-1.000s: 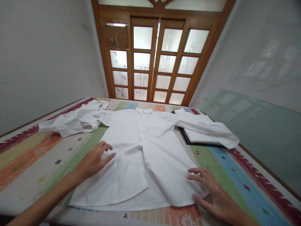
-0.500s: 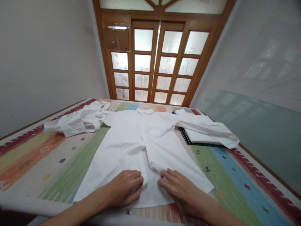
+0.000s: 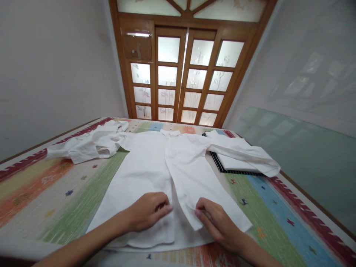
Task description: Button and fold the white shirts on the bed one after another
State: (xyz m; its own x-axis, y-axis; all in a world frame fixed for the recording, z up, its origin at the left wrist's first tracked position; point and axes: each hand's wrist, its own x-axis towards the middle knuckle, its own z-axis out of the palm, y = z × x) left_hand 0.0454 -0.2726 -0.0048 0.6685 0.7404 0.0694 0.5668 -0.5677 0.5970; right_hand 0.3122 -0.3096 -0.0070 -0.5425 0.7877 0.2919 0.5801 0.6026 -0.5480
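A white button-up shirt point(image 3: 155, 163) lies face up on a bright striped cloth, sleeves spread to both sides and collar at the far end. My left hand point(image 3: 147, 213) pinches the edge of the left front panel near the hem. My right hand point(image 3: 217, 222) grips the edge of the right front panel, which is lifted and turned slightly. Both hands sit close together at the shirt's front opening.
A folded dark striped garment point(image 3: 236, 167) lies under the shirt's right sleeve point(image 3: 244, 154). The striped cloth point(image 3: 55, 189) covers the table to its edges. A wooden door with frosted panes point(image 3: 180, 74) stands behind. A glass sheet point(image 3: 306, 148) leans at the right.
My hands came in from the shirt's outer sides to its front opening near the hem. They went from lying flat to pinching the two panel edges.
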